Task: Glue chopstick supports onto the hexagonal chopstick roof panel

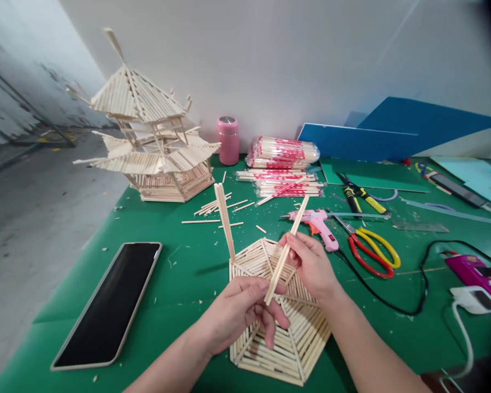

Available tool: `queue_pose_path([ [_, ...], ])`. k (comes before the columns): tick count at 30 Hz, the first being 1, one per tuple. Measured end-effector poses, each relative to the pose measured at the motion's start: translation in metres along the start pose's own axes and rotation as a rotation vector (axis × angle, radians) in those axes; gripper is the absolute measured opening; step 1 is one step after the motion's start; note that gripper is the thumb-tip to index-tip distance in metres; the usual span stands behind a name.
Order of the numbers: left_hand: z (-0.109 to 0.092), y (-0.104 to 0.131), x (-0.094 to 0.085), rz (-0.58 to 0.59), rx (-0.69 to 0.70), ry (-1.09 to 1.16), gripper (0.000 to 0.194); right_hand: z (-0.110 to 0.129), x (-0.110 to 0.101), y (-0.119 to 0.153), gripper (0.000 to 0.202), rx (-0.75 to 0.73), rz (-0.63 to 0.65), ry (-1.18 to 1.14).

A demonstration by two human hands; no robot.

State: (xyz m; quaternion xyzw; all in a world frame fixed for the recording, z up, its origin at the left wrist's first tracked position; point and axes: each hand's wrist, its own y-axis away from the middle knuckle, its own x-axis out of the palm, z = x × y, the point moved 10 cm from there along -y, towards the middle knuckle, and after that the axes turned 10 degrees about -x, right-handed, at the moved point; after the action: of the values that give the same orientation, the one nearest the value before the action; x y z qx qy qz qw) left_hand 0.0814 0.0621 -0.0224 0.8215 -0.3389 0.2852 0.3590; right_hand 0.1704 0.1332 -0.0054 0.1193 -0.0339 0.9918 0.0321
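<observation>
A slim bundle of pale wooden chopsticks slants between my hands. My right hand pinches it around the middle with thumb and fingers. Around its lower end, my left hand has thumb and index finger closed, the other fingers loosely curled. Beneath both hands lies a polygonal base of wooden sticks arranged in rings with spokes, partly hidden by the hands. At its back left corner stands an upright post of bundled sticks. Just beyond my right hand rests a pink glue gun.
A finished-looking stick pagoda stands back left. A phone lies left. Behind are loose sticks, a pink flask and wrapped chopsticks. Red-yellow pliers, wire strippers and a black cable lie right.
</observation>
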Motion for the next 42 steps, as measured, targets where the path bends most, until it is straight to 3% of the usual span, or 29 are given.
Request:
queue_pose_path([
  [42, 0.0028, -0.0026, -0.0045, -0.053, -0.018, -0.033, 0.026, 0.0040, -0.0021, -0.0009, 0.021, -0.077, 0.025, 0.072],
])
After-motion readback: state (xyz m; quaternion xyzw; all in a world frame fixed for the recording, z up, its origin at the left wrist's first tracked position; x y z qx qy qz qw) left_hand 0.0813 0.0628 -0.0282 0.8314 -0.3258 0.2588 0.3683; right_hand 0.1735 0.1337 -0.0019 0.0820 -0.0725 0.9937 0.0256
